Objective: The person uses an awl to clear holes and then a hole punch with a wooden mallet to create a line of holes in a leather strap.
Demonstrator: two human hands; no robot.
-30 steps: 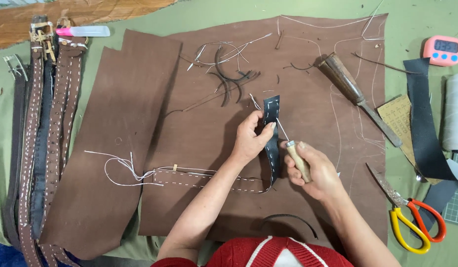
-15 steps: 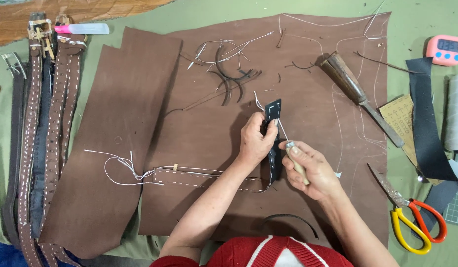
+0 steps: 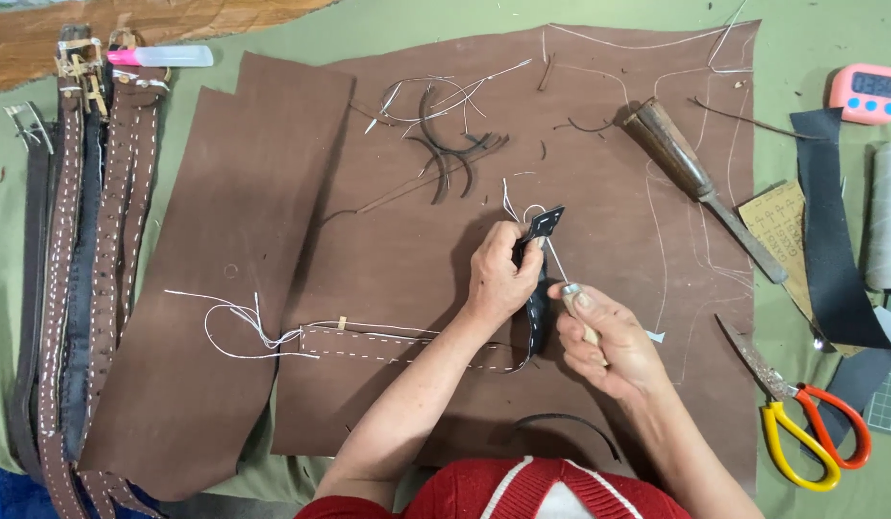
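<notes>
My left hand grips the dark end of a stitched leather strap and lifts it off the brown leather sheet. The strap's black tip sticks up past my fingers. Just right of it, my right hand is closed on a wooden-handled awl whose thin point reaches up toward the strap tip. White thread trails from the strap's left end. The strap's brown part lies flat with a row of white stitches.
Several stitched belts lie at the left. A wooden-handled chisel rests on the sheet's right side. Scissors with red and yellow handles, a pink timer, a dark leather strip and a thread spool sit at the right.
My right hand with the awl has shifted slightly left and up, closer to the strap end. The left hand has kept its hold with little movement.
</notes>
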